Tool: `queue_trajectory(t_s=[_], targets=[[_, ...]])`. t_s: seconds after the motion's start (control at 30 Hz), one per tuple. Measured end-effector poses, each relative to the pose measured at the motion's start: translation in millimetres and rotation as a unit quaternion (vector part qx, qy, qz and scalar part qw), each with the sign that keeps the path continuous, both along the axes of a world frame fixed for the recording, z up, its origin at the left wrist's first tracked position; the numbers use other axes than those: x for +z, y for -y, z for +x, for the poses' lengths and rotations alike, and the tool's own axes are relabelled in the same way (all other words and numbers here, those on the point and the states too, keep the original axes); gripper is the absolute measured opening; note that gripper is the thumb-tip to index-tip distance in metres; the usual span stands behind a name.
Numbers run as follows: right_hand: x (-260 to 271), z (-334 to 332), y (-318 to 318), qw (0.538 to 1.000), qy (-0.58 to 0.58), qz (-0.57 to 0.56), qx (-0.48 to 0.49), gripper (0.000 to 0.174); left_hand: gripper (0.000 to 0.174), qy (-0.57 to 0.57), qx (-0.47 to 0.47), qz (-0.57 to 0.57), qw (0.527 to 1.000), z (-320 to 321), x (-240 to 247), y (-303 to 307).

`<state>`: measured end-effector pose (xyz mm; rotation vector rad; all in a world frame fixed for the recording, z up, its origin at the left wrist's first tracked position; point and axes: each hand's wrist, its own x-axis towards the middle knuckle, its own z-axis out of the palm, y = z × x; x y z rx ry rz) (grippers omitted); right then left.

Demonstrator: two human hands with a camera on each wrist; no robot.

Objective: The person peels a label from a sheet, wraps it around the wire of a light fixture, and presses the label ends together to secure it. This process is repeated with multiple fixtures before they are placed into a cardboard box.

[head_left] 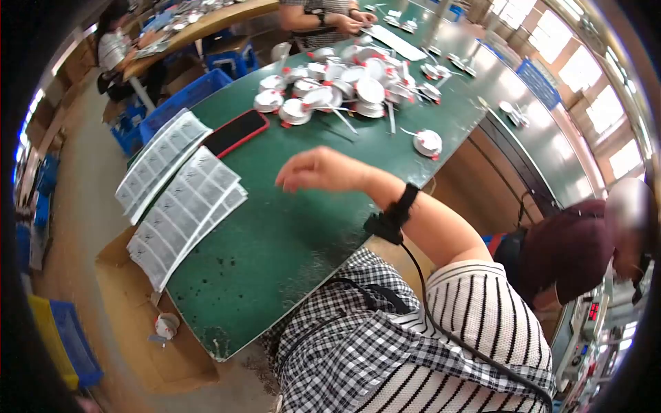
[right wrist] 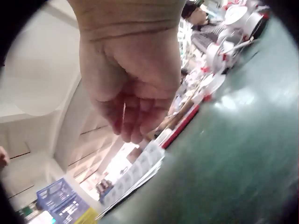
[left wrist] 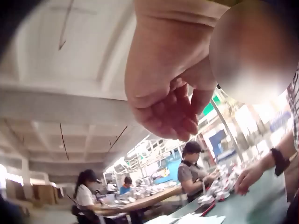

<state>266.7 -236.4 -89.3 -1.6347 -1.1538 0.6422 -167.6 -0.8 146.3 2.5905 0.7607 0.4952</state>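
Checked apron [head_left: 344, 344] up close, green table [head_left: 275, 248] beyond. Label sheets [head_left: 186, 206] lie on the table's edge. Right hand [head_left: 323, 168] hovers over the table's middle, fingers loosely curled, empty. Left hand [left wrist: 168, 93] hangs clear of the table, fingers slack, holding nothing.

No readable text, print on label sheets [head_left: 184, 206] too blurred

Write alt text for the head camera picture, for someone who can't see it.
A person's right hand is raised over a green table, fingers relaxed and holding nothing. Stacks of printed sheets and a red-cased phone lie nearby on it, with a pile of white round fittings farther back.
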Motion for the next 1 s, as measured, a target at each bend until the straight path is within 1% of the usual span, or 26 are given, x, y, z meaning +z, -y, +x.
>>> queue_trajectory(t_s=[0.03, 0.07, 0.1, 0.13, 0.17, 0.2, 0.23, 0.27, 0.3, 0.33, 0.37, 0.4, 0.43, 0.5, 0.57, 0.6, 0.63, 0.7, 0.73, 0.77, 0.8, 0.83, 0.9, 0.93, 0.97, 1.0], targets=[[-1.1, 13.5, 17.9, 0.997, -0.029, -0.01, -0.071, 0.022, 0.016, 0.078, 0.01, -0.048, 0.996, 5.2, 9.7, 26.9], [-5.7, 29.3, 34.9, 0.992, -0.015, 0.003, -0.128, 0.022, 0.016, 0.082, -0.001, -0.042, 0.996, 15.2, 8.4, 37.2], [-9.6, 37.8, 53.5, 0.982, -0.004, 0.015, -0.187, 0.022, 0.014, 0.101, -0.126, -0.068, 0.984, 29.8, 0.2, 47.6], [-8.5, 37.7, 70.1, 0.979, -0.002, 0.019, -0.203, 0.022, 0.012, 0.117, -0.252, -0.096, 0.956, 48.8, -14.1, 59.2], [-9.7, 33.8, 85.4, 0.977, -0.014, 0.024, -0.21, 0.022, 0.011, 0.126, -0.379, -0.125, 0.908, 71.7, -30.3, 71.9], [-9.1, 30.5, 101.4, 0.975, -0.022, 0.029, -0.218, 0.022, 0.01, 0.133, -0.5, -0.151, 0.842, 96.8, -47.2, 88.0], [-11.9, 22.4, 114.5, 0.976, -0.029, 0.02, -0.213, 0.022, 0.008, 0.135, -0.611, -0.175, 0.76, 122.2, -61.3, 105.4], [-8.4, 14.3, 126.4, 0.975, -0.043, 0.025, -0.218, 0.022, 0.011, 0.139, -0.625, -0.223, 0.735, 151.2, -74.0, 147.6], [-3.2, 10.0, 136.9, 0.974, -0.054, 0.03, -0.217, 0.022, 0.019, 0.131, -0.665, -0.242, 0.694, 179.0, -81.2, 183.8], [-6.3, 11.9, 145.2, 0.974, -0.046, 0.053, -0.215, 0.022, 0.017, 0.133, -0.674, -0.275, 0.673, 199.4, -86.2, 229.9], [-5.6, 10.9, 154.5, 0.974, -0.042, 0.069, -0.211, 0.022, 0.021, 0.122, -0.728, -0.25, 0.627, 211.0, -91.9, 262.6], [-2.5, 9.8, 160.5, 0.97, -0.056, 0.082, -0.223, 0.022, 0.02, 0.139, -0.756, -0.279, 0.576, 219.0, -101.3, 293.2], [-3.1, 8.3, 163.3, 0.968, -0.057, 0.09, -0.225, 0.022, 0.023, 0.13, -0.778, -0.318, 0.526, 216.5, -109.6, 319.2], [-4.4, 11.2, 169.1, 0.959, -0.056, 0.134, -0.243, 0.022, 0.019, 0.066, -0.788, -0.363, 0.493, 204.4, -117.8, 350.9], [-8.1, 7.5, 173.3, 0.955, -0.089, 0.16, -0.235, 0.023, 0.018, 0.039, -0.805, -0.329, 0.492, 211.6, -122.8, 356.6], [-7.3, 4.5, 177.1, 0.954, -0.088, 0.163, -0.236, 0.023, 0.017, 0.019, -0.815, -0.3, 0.495, 218.1, -122.7, 360.6], [-8.4, 3.0, 181.4, 0.954, -0.088, 0.165, -0.235, 0.023, 0.017, 0.017, -0.819, -0.3, 0.49, 225.7, -121.9, 365.3], [-10.2, 0.3, 188.6, 0.953, -0.088, 0.17, -0.236, 0.024, 0.017, 0.129, -0.754, -0.245, 0.595, 246.6, -111.2, 367.8], [-8.8, -1.9, 190.7, 0.953, -0.088, 0.171, -0.233, 0.025, 0.02, 0.211, -0.732, -0.23, 0.606, 253.6, -113.4, 380.7], [-10.1, -2.7, 189.9, 0.951, -0.112, 0.166, -0.237, 0.026, 0.021, 0.222, -0.722, -0.247, 0.607, 253.6, -111.6, 392.9], [-7.3, -6.5, 185.9, 0.95, -0.116, 0.163, -0.24, 0.026, 0.02, 0.214, -0.737, -0.194, 0.611, 251.1, -103.0, 400.5], [-5.9, -11.0, 183.2, 0.95, -0.137, 0.183, -0.215, 0.026, 0.015, 0.264, -0.697, -0.226, 0.628, 243.6, -103.3, 416.3], [4.5, -23.6, 178.7, 0.947, -0.193, 0.21, -0.149, 0.024, 0.022, 0.152, -0.731, -0.215, 0.63, 246.2, -99.6, 414.3], [8.3, -27.2, 179.1, 0.95, -0.201, 0.203, -0.124, 0.024, 0.022, 0.153, -0.725, -0.205, 0.64, 255.4, -94.1, 402.7], [11.6, -27.6, 182.1, 0.955, -0.196, 0.201, -0.095, 0.023, 0.026, 0.078, -0.746, -0.23, 0.621, 262.1, -90.8, 383.5], [13.3, -25.7, 185.4, 0.958, -0.189, 0.194, -0.099, 0.023, 0.032, 0.005, -0.761, -0.255, 0.597, 270.0, -83.6, 361.9]])
